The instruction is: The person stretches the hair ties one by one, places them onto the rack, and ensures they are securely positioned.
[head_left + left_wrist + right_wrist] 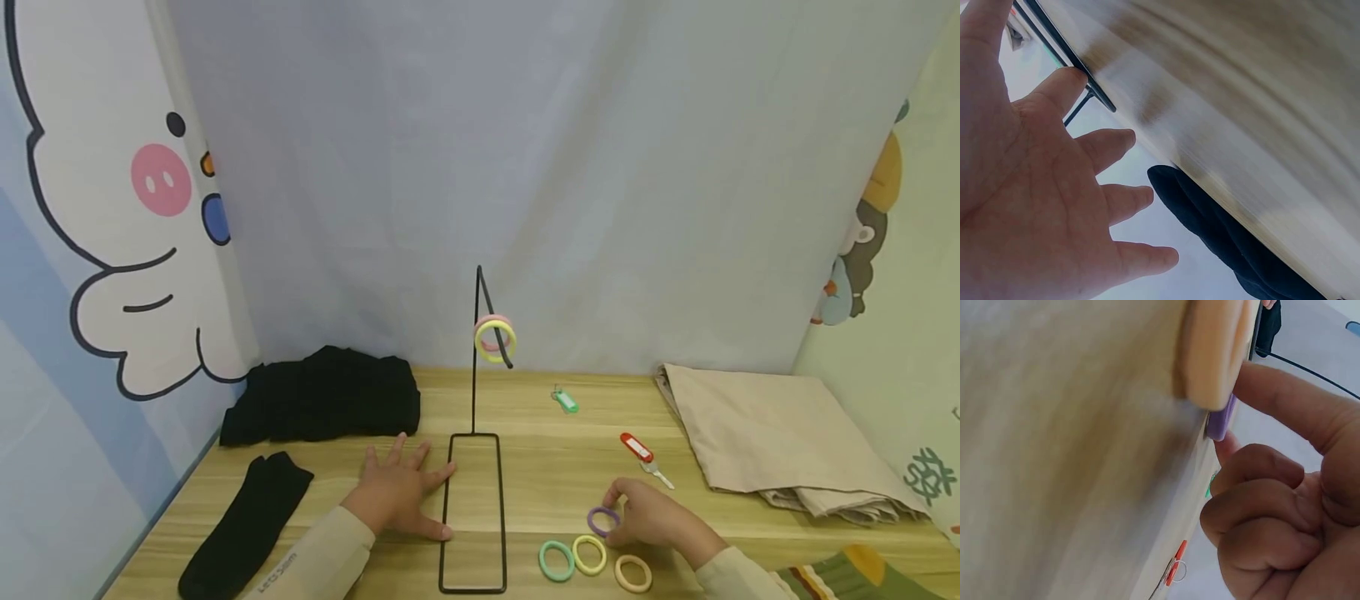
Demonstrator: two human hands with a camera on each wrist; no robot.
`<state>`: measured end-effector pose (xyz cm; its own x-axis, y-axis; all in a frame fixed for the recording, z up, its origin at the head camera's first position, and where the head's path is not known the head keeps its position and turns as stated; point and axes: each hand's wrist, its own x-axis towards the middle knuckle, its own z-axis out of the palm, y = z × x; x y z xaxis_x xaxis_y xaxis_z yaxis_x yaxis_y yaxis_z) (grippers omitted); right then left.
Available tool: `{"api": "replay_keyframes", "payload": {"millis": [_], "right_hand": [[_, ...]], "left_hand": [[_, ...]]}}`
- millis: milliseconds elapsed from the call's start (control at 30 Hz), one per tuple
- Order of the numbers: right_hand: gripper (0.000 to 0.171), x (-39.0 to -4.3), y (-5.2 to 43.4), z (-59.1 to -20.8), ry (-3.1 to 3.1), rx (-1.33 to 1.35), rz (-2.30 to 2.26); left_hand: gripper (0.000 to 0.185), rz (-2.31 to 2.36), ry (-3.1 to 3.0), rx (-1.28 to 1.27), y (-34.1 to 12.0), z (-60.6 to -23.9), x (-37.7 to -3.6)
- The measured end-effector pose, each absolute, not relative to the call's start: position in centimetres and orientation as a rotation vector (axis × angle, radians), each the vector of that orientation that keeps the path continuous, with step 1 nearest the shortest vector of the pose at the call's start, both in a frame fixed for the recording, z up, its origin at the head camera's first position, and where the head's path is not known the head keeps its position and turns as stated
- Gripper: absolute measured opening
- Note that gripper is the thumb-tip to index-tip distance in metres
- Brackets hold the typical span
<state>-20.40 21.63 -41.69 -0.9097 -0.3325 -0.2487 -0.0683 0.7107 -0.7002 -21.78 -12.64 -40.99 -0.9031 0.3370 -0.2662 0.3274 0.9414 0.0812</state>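
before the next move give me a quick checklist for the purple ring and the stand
1. Right hand pinches the purple ring: ok.
2. Ring fully off the table: cannot tell.
3. Left hand steadies the wire stand, fingers flat beside its base: ok.
4. Hook end free above the pink and yellow rings: ok.
5. Path clear of the red key tag: ok.
6. Green, yellow and orange rings lie apart from the grip: ok.

Six hair rings: four on the table (purple (602, 521), green (556, 560), yellow (589, 555), orange (633, 573)), two hung on one wire stand (475, 500) (pink (491, 323), yellow (495, 342)); two key tags (green (566, 402), red (637, 447)); two black garments (324, 405), (246, 521); one folded beige cloth (772, 437).
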Motion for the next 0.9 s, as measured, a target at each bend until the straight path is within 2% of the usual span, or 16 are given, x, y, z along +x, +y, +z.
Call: {"api": "replay_keyframes", "payload": {"millis": [567, 900], "right_hand": [[0.016, -20.3, 20.1, -41.0, 2.770, -0.511, -0.865], [0.017, -17.7, 15.9, -35.4, 2.825, -0.745, -1.043]], "left_hand": [[0.091, 0.032, 2.823, 0.496, -12.8, -41.4, -22.0], [0.091, 0.051, 2.815, 0.491, -12.7, -41.2, -21.9]]}}
